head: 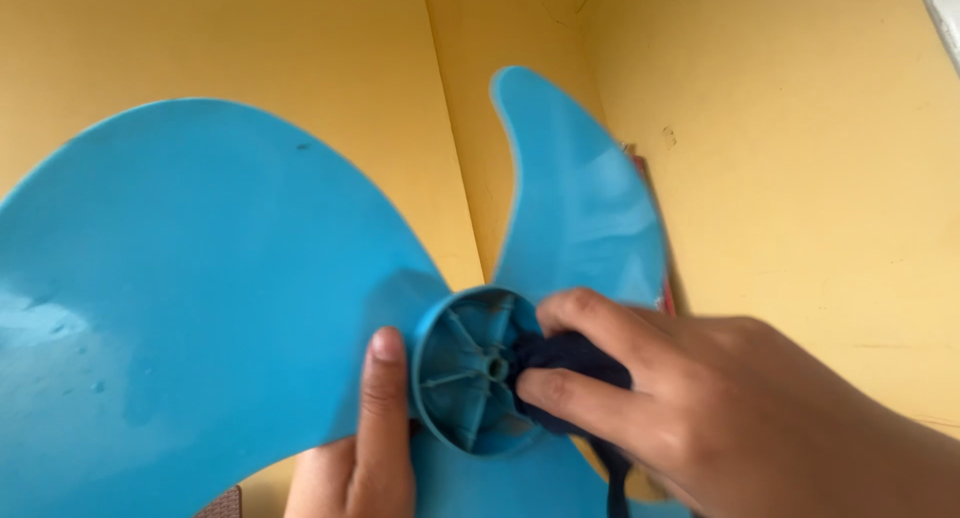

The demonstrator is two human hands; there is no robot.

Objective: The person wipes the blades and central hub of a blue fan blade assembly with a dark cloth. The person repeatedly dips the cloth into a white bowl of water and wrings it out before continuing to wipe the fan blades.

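A blue plastic fan blade [190, 298] fills the left and middle of the head view, its ribbed round hub [470, 373] facing me. My left hand [365, 448] grips the blade from below, thumb pressed on the blade just left of the hub. My right hand [700, 408] comes in from the right and pinches a dark navy cloth [570, 363] against the inside of the hub. A strip of the cloth hangs down under my right hand. A second blade [575, 198] rises behind the hub.
Yellow walls [800, 158] meet in a corner behind the blade. A reddish edge of some flat object [652, 198] shows behind the upright blade, against the right wall. A pale frame edge [940, 8] sits at the top right.
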